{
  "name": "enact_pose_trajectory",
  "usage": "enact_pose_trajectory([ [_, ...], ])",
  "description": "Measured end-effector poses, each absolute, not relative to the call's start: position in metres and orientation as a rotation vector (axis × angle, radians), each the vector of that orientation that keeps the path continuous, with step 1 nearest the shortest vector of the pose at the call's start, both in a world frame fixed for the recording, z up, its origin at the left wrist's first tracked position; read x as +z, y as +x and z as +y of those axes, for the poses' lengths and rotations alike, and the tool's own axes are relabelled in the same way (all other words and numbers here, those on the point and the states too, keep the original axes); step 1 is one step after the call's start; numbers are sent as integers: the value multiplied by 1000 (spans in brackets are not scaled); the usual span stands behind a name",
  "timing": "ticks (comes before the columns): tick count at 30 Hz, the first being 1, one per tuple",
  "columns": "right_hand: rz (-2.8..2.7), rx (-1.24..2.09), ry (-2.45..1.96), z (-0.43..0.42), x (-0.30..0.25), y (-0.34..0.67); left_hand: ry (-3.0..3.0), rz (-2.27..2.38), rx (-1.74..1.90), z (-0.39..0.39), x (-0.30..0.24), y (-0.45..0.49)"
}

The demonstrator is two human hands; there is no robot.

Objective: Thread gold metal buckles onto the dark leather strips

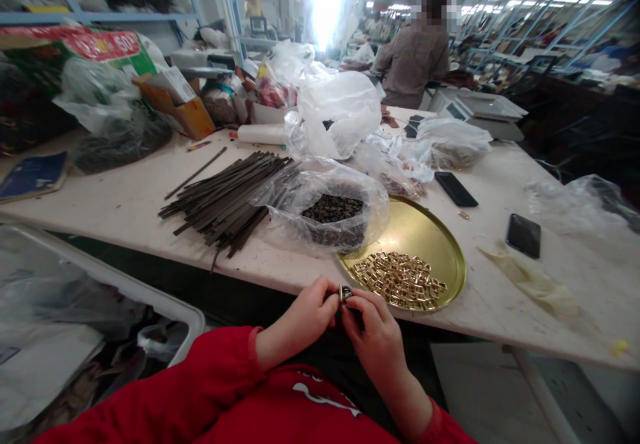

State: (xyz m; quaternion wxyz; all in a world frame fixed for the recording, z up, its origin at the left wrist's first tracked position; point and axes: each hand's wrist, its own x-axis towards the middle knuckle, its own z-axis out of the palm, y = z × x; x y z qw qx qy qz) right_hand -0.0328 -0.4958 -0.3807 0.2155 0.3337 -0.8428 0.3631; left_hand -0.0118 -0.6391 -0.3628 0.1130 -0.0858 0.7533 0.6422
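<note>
Just in front of the table's near edge, my left hand (320,305) and my right hand (373,329) meet, fingertips closed on a small metal buckle (344,293). Something dark shows at the buckle, too small to make out. A round gold tray (434,232) lies just beyond my right hand. Heaped on its near side are several gold metal buckles (400,280). To the tray's left, an open clear plastic bag (280,197) holds many small dark pieces (334,211). Dark flat strips (225,197) lie in a loose pile left of the bag.
Two phones (456,189) (523,235) lie on the right of the table (505,297). White plastic bags (345,111) and a white roll (261,134) stand behind. A lined bin (193,324) sits below at left. Another person (417,57) stands across the table, back turned.
</note>
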Motion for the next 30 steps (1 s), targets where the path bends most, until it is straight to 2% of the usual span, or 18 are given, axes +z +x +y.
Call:
enact_pose_trajectory([
  [15, -2366, 1166, 889, -493, -375, -25, -235, 2221, 1868, -642, -357, -6],
  [30, -2448, 1797, 705, -486, -384, -32, -201, 2042, 1970, -641, -351, -8],
])
